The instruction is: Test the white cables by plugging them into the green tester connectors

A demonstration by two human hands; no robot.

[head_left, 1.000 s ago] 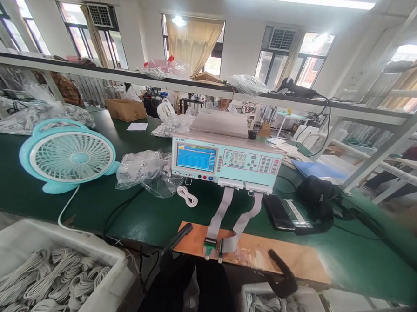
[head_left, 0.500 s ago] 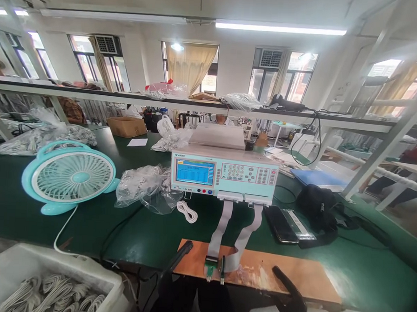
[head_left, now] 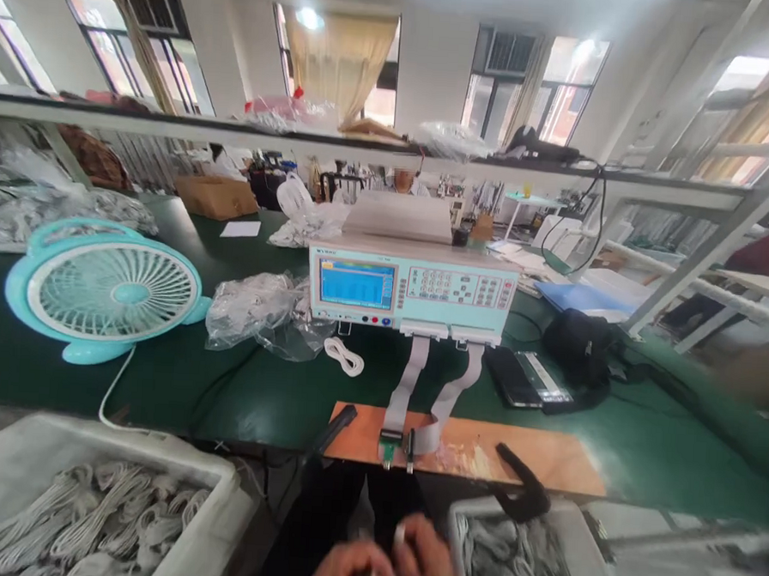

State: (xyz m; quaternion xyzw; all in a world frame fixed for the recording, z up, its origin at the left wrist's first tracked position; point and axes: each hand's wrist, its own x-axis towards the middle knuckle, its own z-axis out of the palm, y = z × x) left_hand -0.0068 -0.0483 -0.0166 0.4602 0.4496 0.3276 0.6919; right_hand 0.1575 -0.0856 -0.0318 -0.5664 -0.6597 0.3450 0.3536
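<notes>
At the bottom edge, my left hand [head_left: 344,571] and right hand [head_left: 427,558] are together, fingers curled around a small white piece [head_left: 399,535], below the wooden board [head_left: 530,463]; the exact grip I cannot tell.

Running single head camera, no second view sharing scene. I'm looking forward and slightly down across green bench [head_left: 160,379]. Tester unit [head_left: 413,291] sitting well beyond fingers [head_left: 403,536], mid-frame. Hands only showing at bottom edge, nearest lens. Windows filling far background.
</notes>
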